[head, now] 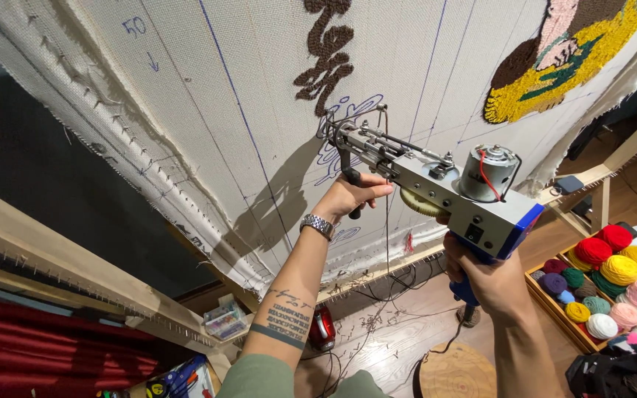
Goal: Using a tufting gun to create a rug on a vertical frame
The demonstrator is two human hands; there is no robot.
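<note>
Left hand (348, 195): arm raised from lower centre, forearm tattooed, metal wristwatch (318, 225) at the wrist. Grip closed around the black front handle of the tufting gun (436, 193), fingers wrapped over it.

Right hand (492, 280): arm raised from lower right. Grip closed on the blue rear handle beneath the gun's body.

Tufting gun: grey metal body, blue rear casing, cylindrical motor on top with a red wire. Held between both hands, tilted, its needle end touching the cloth just below the brown tufted shape (326, 55). A dark yarn strand hangs down from it between the two arms.

Backing cloth (208, 96): large, pale, stretched on a wooden frame (60, 258) set with gripper pins along its edge; marked with blue lines and blue handwriting. Upper right carries a tufted patch (562, 63) in yellow, green, brown and pink.

Floor (392, 339): wood boards, strewn with yarn clippings and dark cables.

Wooden tray (554, 313): lower right, on the floor side, holding yarn balls (613, 284) in red, yellow, purple, green, teal, pink and white.

Round wooden stool top (455, 372): below the right forearm.

Red object (323, 328): on the floor behind the left forearm, partly hidden; kind cannot be told.

Red fabric (31, 346): lower left, beneath the frame.
</note>
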